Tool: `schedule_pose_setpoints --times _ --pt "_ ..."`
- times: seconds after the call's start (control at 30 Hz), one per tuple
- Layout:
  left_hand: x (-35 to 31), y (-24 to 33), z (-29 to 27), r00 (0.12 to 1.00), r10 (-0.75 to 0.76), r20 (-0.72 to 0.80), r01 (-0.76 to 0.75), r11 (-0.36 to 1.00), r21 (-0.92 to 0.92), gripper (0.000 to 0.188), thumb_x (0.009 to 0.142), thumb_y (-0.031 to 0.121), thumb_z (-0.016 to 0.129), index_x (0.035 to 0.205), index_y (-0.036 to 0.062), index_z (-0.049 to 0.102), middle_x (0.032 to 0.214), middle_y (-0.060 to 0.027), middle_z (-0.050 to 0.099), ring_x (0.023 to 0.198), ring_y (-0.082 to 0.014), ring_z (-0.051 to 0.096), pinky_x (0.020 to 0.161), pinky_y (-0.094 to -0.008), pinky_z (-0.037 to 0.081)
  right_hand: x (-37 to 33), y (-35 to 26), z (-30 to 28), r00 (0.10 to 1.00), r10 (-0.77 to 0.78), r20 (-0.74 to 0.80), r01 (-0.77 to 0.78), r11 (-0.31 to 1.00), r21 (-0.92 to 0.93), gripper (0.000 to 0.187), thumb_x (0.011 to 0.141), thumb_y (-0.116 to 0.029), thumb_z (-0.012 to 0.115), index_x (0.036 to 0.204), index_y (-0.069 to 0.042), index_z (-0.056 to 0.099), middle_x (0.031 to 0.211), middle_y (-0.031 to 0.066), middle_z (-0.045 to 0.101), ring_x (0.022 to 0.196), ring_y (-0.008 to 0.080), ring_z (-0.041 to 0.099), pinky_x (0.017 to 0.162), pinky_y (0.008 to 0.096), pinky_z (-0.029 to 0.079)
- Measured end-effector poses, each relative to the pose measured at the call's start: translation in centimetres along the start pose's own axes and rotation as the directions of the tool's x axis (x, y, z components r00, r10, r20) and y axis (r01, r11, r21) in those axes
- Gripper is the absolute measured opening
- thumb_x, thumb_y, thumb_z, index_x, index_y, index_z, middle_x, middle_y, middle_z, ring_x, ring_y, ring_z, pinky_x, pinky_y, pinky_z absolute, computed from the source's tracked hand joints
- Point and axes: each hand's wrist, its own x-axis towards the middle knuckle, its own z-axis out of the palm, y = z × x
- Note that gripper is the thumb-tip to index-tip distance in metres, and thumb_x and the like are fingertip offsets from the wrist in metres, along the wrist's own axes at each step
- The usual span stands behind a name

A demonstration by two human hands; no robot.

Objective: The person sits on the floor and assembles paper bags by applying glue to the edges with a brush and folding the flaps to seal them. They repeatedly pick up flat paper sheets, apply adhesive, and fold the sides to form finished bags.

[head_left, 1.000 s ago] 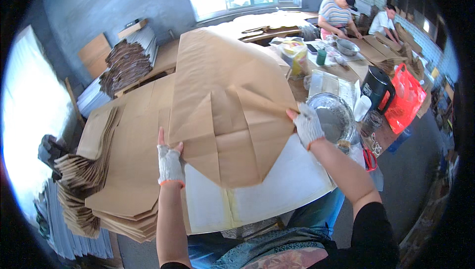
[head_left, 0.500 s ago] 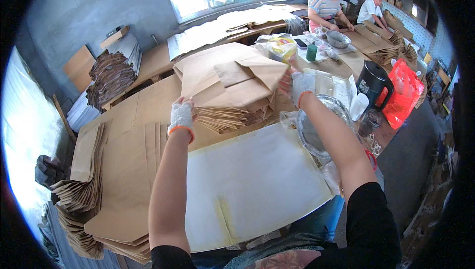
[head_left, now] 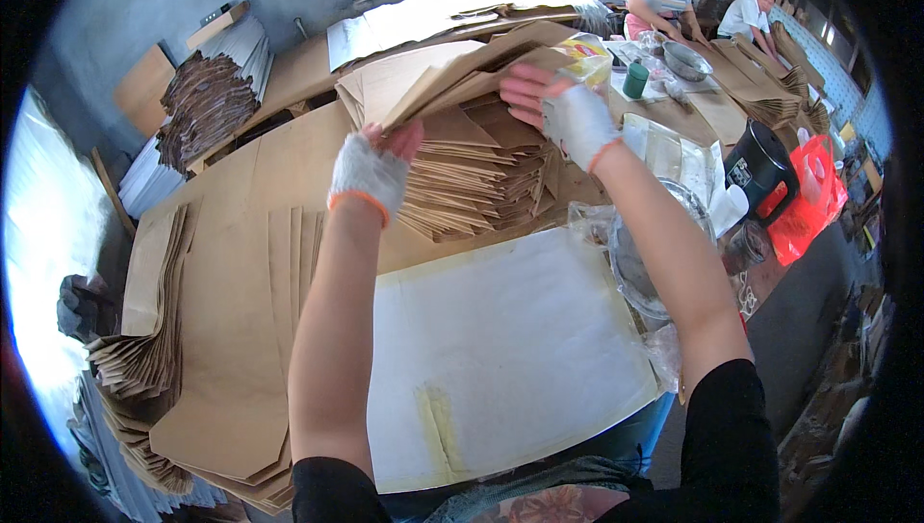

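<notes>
My left hand, in a white fingerless glove with an orange cuff, grips the near left edge of several folded brown paper bags. They are lifted and tilted above a fanned pile of the same bags. On the right, my gloved right hand is open, its slightly blurred fingers stretched out beside the raised bags' right end. Whether those fingertips touch the paper is hard to tell. Below my hands lies a large white board with a yellowish taped mark near its front edge.
A metal basin sits under my right forearm. Beyond it stand a black kettle, a white cup and a red plastic bag. More brown paper stacks cover the left. Two people work at the far right, near a metal bowl.
The upper bags have been raised and tilted off the pile, with my left hand holding their edge. My right hand has moved slightly left and up, fingers spread. The view has dipped.
</notes>
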Motion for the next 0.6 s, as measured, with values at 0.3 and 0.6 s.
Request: schedule_pose_setpoints --times 0.3,0.6 --pt "1.8 1.5 -0.2 0.999 -0.020 -0.043 0.024 0.996 0.091 0.032 0.092 0.006 0.051 0.120 -0.0089 0.045 0.119 -0.0211 0.054 0.111 -0.0347 0.057 0.100 -0.0455 0.054 1.8 9.4 4.6 0.972 -0.175 0.160 0.080 -0.394 -0.916 0.029 0.087 -0.020 0.056 0.114 -0.014 0.065 0.106 0.0137 0.064 0.103 0.0340 0.063 0.083 0.0418 0.052" --pt "4.4 3.3 -9.5 0.975 0.175 -0.139 -0.110 0.917 0.384 0.043 0.087 0.015 0.059 0.127 0.0022 0.049 0.126 -0.0148 0.056 0.113 -0.0284 0.055 0.098 -0.0421 0.046 -6.8 14.3 11.7 0.928 -0.343 0.146 0.071 -0.222 -0.973 0.020 0.082 -0.018 0.060 0.100 -0.014 0.070 0.092 0.0098 0.071 0.082 0.0281 0.069 0.071 0.0414 0.055"
